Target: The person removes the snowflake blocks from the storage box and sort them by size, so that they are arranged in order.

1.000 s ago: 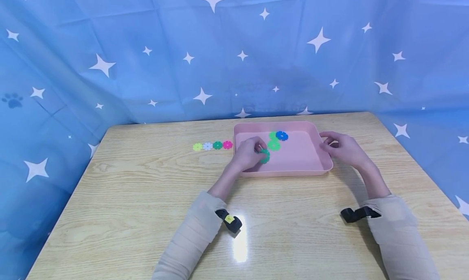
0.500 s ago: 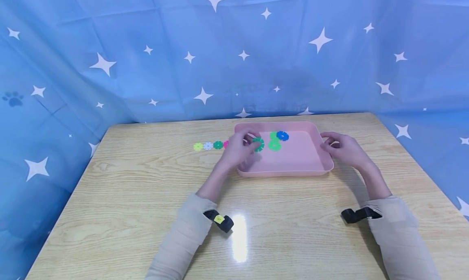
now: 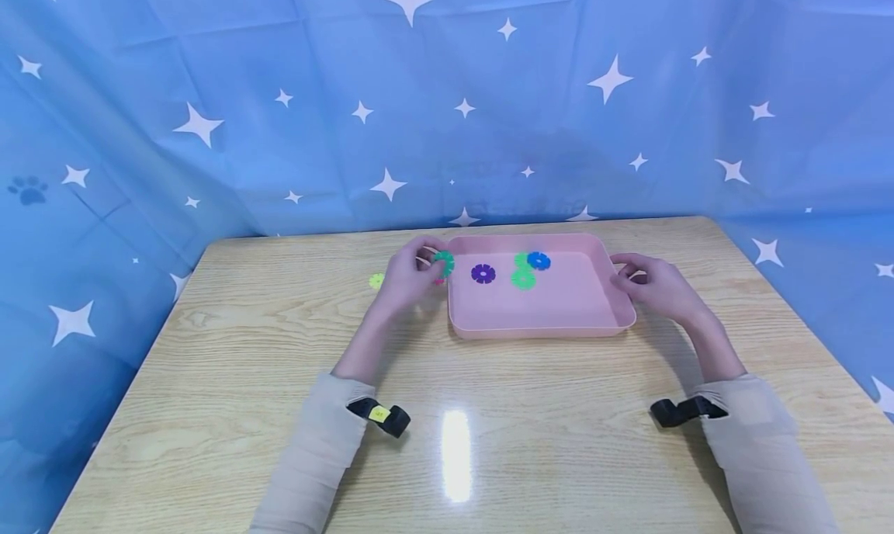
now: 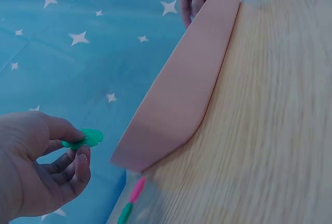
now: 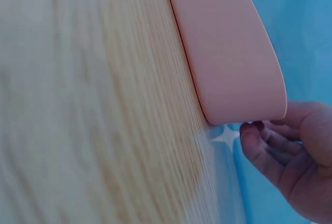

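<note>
At the far left of the wooden table (image 3: 230, 379), at about ten o'clock from the tray, a yellow disc (image 3: 376, 281) lies flat, the only clearly visible piece of a short row that the left hand (image 3: 408, 276) mostly covers — a bit of pink disc (image 3: 438, 281) peeks out under the fingers. That hand hovers just outside the tray's left wall and pinches a green disc (image 3: 444, 263) between thumb and fingertips; the left wrist view shows the same green piece (image 4: 83, 139) held edge-on above the curled fingers (image 4: 78, 169), clear of the table. The pink tray (image 3: 545, 328) sits at twelve o'clock from the person, toward the back of the table. Inside it, from left to right, lie a purple disc (image 3: 483, 273), a light green disc (image 3: 522, 279) and a blue disc (image 3: 538, 261), the last two close together. At three o'clock from the tray the right hand (image 3: 653, 287) rests against the right rim, fingers loosely curled at the tray's corner (image 5: 249, 115) — touching it, though a firm grip can't be made out. A blue starred cloth (image 3: 447, 91) hangs behind.
</note>
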`<state>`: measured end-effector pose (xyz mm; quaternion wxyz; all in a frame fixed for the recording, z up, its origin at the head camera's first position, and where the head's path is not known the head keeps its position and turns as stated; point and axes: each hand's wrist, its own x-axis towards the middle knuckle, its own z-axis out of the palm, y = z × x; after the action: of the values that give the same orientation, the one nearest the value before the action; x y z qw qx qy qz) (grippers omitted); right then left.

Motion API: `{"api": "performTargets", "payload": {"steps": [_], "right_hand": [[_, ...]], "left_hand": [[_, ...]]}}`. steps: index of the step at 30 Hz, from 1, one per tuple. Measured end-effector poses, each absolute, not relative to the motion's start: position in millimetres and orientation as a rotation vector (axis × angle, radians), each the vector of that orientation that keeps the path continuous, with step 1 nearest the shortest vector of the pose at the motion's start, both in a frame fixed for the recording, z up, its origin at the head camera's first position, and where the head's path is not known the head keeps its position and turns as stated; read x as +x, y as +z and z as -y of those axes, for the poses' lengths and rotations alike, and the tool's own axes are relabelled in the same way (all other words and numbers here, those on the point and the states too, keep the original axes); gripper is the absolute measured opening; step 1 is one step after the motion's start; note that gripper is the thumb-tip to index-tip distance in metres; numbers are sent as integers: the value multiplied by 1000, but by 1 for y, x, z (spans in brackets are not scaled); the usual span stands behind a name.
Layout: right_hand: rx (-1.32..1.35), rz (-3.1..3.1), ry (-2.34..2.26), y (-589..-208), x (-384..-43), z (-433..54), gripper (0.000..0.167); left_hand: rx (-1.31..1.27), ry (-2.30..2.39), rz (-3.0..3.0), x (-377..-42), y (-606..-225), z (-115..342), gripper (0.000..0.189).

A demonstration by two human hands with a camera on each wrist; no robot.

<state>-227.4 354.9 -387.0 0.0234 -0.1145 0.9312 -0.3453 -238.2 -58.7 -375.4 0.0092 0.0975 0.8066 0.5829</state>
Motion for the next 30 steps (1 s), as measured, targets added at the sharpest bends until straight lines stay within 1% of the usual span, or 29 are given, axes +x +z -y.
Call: {"api": "performTargets", "payload": {"steps": [4, 15, 27, 30], "right_hand": [[-351, -2881, -1074, -386, -227, -355, 45], [-377, -2882, -1097, -386, -226, -354, 44], [-364, -2888, -1077, -384, -225, -353, 43], [-366, -2884, -1083, -384, -225, -353, 43]], "left_hand": [[284, 1825, -2555, -240, -376, 75, 22], [245, 1869, -2523, -240, -379, 121, 27], [116, 1851, -2514, -241, -393, 169, 29], [51, 1815, -2523, -239, -396, 178, 30]]}}
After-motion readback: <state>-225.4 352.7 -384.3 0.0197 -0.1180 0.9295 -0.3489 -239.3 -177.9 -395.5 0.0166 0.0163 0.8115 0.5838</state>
